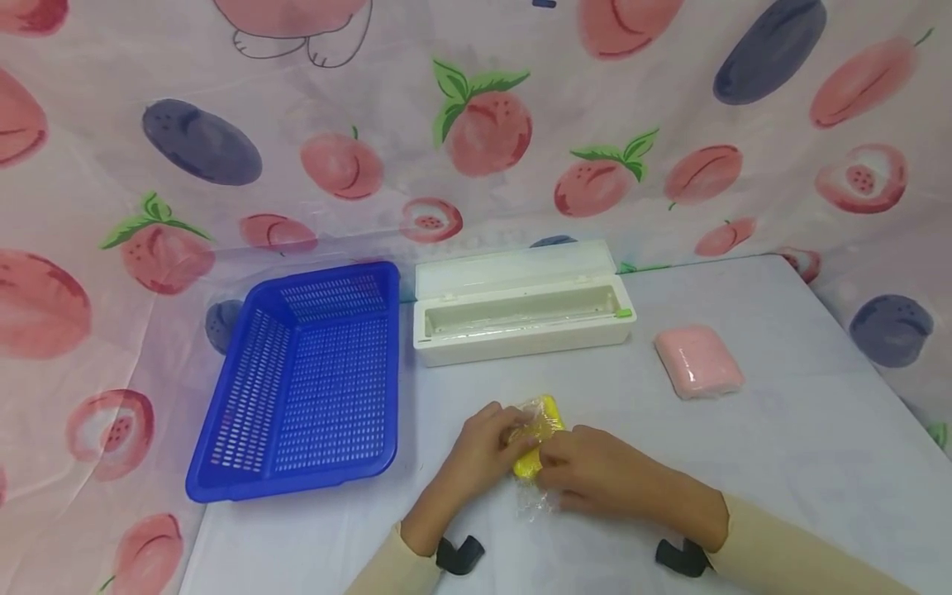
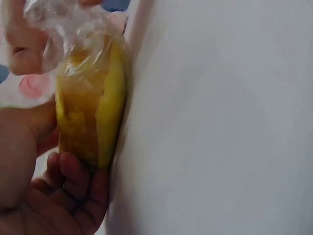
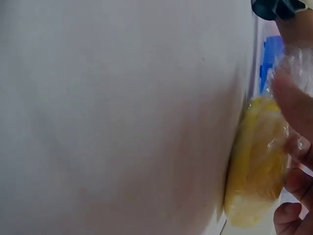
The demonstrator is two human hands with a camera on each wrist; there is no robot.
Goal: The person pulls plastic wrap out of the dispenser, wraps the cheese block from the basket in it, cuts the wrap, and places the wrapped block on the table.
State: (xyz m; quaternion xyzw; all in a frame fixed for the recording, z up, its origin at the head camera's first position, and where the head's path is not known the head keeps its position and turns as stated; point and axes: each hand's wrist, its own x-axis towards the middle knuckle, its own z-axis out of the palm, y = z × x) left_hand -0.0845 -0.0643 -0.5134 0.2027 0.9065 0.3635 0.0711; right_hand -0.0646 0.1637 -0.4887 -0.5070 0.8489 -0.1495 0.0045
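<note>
A yellow block [image 1: 550, 417], its exact kind unclear under the wrap, lies on the table between both hands with clear plastic film [image 2: 78, 29] around it. My left hand [image 1: 483, 450] holds its left side, with thumb and fingers curled about one end in the left wrist view. From the right, my right hand [image 1: 606, 471] pinches the film at the block's edge. Loose crumpled film [image 1: 535, 500] sticks out at the near end. In the right wrist view the yellow block [image 3: 257, 166] sits beside the right fingers, which partly cover it.
Behind the hands stands a long white cling film dispenser [image 1: 521, 343], its lid raised, a green slider at its right end. A blue plastic basket [image 1: 390, 372] stands at the left. Toward the right lies a pink block [image 1: 697, 361] with a shiny wrapped surface.
</note>
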